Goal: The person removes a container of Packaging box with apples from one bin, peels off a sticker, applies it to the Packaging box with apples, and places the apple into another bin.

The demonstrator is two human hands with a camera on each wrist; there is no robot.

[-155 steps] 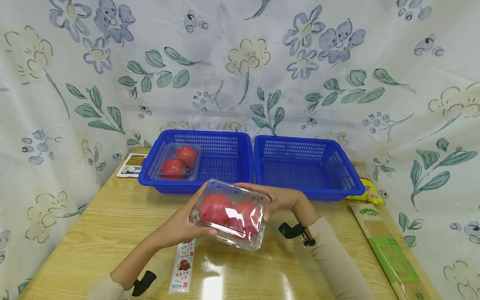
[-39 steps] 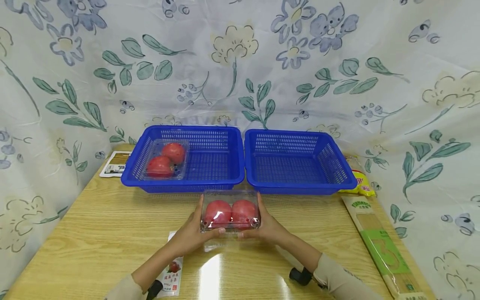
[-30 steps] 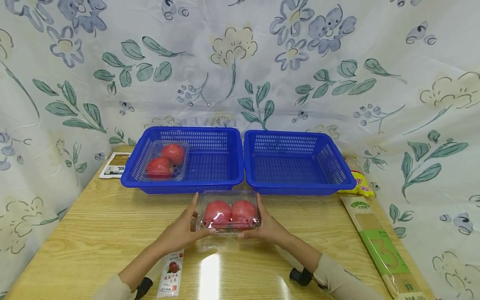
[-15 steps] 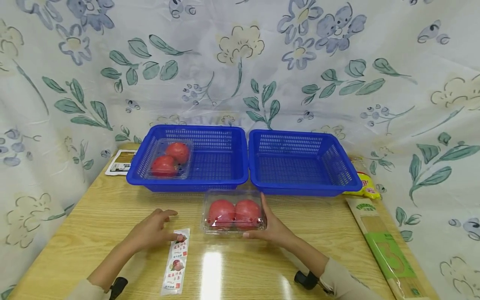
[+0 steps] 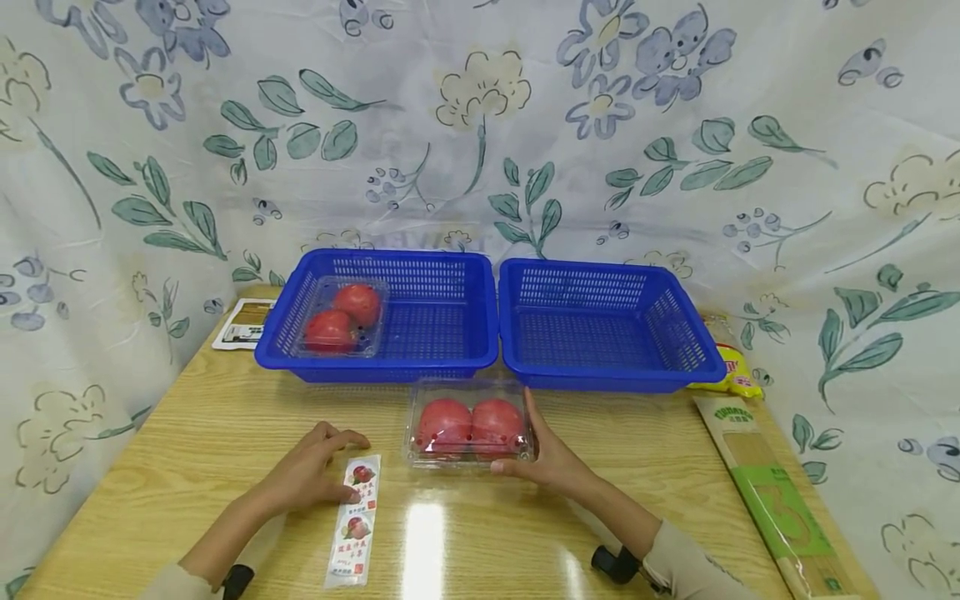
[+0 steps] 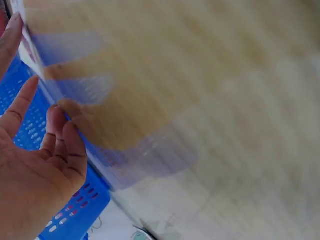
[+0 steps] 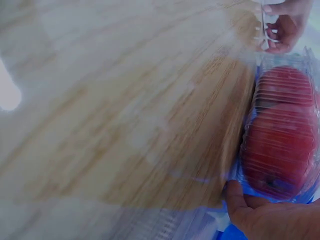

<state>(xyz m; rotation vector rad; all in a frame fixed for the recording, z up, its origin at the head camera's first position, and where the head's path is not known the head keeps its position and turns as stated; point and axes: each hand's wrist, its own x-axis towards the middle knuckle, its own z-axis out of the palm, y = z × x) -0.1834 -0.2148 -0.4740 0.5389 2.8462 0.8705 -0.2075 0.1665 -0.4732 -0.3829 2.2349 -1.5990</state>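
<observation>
A clear plastic clamshell box (image 5: 470,460) with two round red fruits (image 5: 444,423) rests on the table before the baskets. My right hand (image 5: 553,457) holds its right end, thumb along the front and fingers behind; the right wrist view shows the same red fruit (image 7: 280,145) through ribbed plastic, with the right thumb (image 7: 235,197) at the box's lower edge. My left hand (image 5: 303,468) lies at a strip of fruit-picture labels (image 5: 351,542). Its thumb overlaps the strip and its index finger reaches past the top end. In the left wrist view the left hand (image 6: 40,165) has its fingers loosely bent.
Two blue baskets stand side by side at the back. The left basket (image 5: 442,333) contains another clamshell of red fruits (image 5: 358,305); the right basket (image 5: 577,337) is beside it. A noodle packet (image 5: 783,500) and yellow bag (image 5: 738,373) lie at right, a white packet (image 5: 243,325) at left.
The clamshell, tilted up in both hands earlier, now sits level on the table. My left hand has let go of it and moved left to the label strip; the right hand stays.
</observation>
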